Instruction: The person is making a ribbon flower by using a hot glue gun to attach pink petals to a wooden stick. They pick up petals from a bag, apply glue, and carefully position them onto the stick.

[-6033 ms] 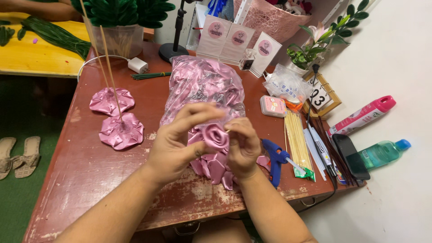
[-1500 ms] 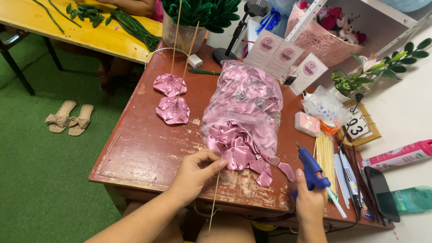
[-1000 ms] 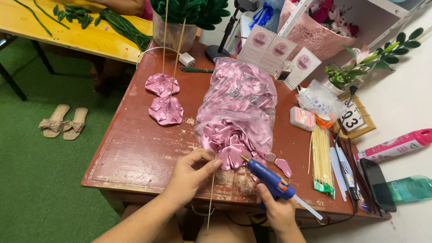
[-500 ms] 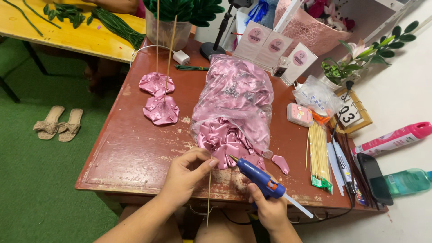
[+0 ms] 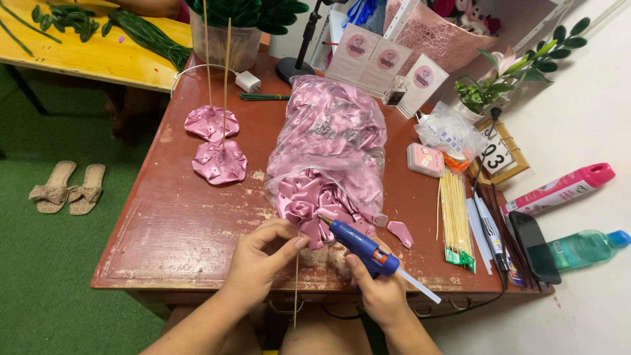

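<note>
My left hand (image 5: 261, 258) pinches a thin wooden skewer (image 5: 296, 289) that hangs down past the table's front edge, with a pink ribbon rose (image 5: 299, 209) at its top. In my right hand (image 5: 380, 289) is a blue hot glue gun (image 5: 358, 244); its nozzle points at the base of the rose, close to my left fingertips. Just behind both hands lies a clear plastic bag (image 5: 332, 141) full of pink satin petals, several of which spill out at its open end.
Two finished pink ribbon flowers (image 5: 218, 161) on upright skewers stand at the left of the worn red table (image 5: 184, 230). At the right lie a bundle of skewers (image 5: 453, 217), pens, a phone (image 5: 534, 246) and bottles. Cards, a calendar and plants stand at the back. Sandals rest on the green floor.
My right hand picked up the glue gun from the right and brought its nozzle to the rose. My left hand kept hold of the skewer.
</note>
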